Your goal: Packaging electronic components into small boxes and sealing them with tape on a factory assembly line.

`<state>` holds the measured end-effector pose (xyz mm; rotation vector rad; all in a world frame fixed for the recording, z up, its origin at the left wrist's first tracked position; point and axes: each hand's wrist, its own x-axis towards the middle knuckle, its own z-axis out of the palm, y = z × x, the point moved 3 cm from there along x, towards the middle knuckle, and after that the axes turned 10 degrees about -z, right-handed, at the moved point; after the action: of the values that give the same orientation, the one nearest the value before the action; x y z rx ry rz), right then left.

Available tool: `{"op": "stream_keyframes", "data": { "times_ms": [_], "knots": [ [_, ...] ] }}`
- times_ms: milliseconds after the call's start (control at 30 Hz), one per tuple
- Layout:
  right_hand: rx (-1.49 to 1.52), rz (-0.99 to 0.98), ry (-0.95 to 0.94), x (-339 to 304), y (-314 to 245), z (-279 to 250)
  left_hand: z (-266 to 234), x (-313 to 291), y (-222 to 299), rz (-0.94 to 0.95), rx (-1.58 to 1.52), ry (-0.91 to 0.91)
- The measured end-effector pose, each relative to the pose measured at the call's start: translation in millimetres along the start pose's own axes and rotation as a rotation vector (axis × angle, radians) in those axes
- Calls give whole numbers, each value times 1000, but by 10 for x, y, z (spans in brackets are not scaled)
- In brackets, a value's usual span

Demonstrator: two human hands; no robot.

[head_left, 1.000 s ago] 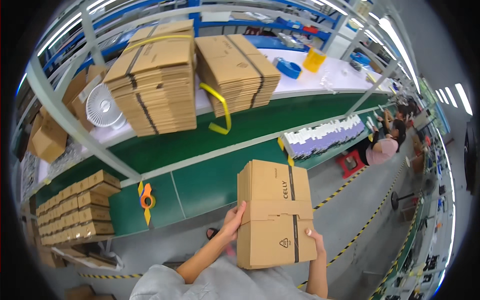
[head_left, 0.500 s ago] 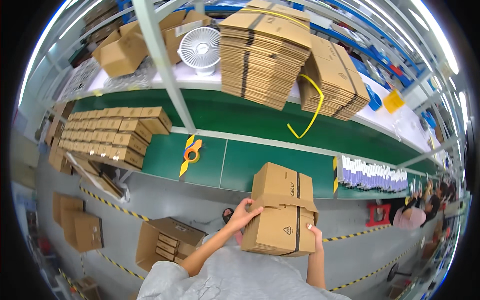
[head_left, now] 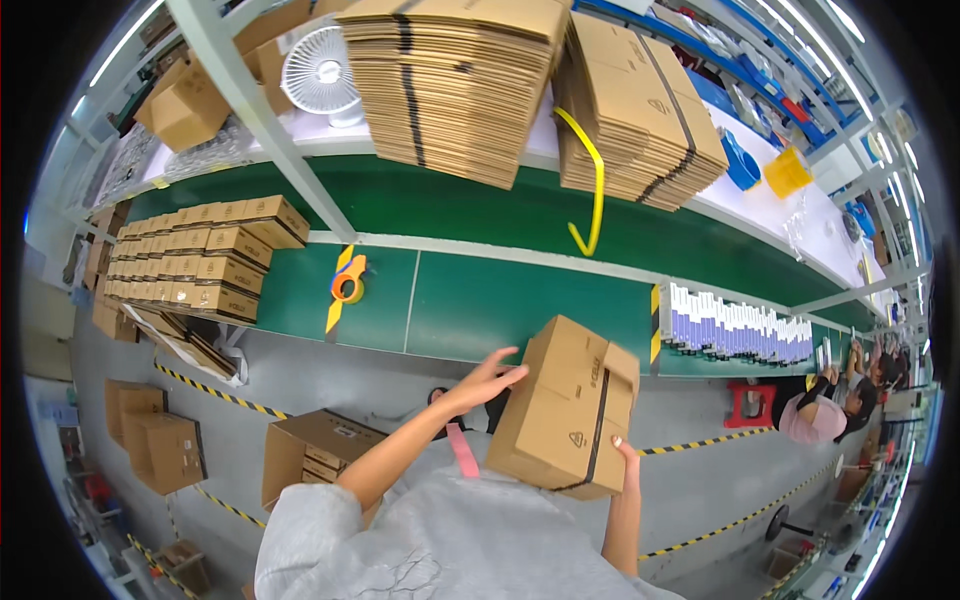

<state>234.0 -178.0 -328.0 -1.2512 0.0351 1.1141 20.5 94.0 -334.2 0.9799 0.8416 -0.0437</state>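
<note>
Holding the carton [head_left: 550, 415] seems my current step: right hand [head_left: 627, 464] gripping its side, left hand [head_left: 482, 386] open beside it, likely needing purchase.

Right fingers [head_left: 625, 452] mostly behind the brown cardboard [head_left: 565, 405] — top of 1 tall carton stack [head_left: 460, 90] beyond the upper edge

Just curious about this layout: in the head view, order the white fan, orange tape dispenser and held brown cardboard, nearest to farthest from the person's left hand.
1. Held brown cardboard, just right of the left hand.
2. Orange tape dispenser, ahead-left on the green bench.
3. White fan, beyond it on the white shelf.
</note>
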Motion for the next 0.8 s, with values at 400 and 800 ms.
{"op": "stream_keyframes", "data": {
  "times_ms": [400, 800],
  "knots": [
    [-184, 78, -342, 1596, -356, 724, -361, 830, -40, -296, -259, 168],
    [-49, 486, -530, 2574, 472, 1057, -1049, 1066, -178, -222, -482, 395]
  ]
}}
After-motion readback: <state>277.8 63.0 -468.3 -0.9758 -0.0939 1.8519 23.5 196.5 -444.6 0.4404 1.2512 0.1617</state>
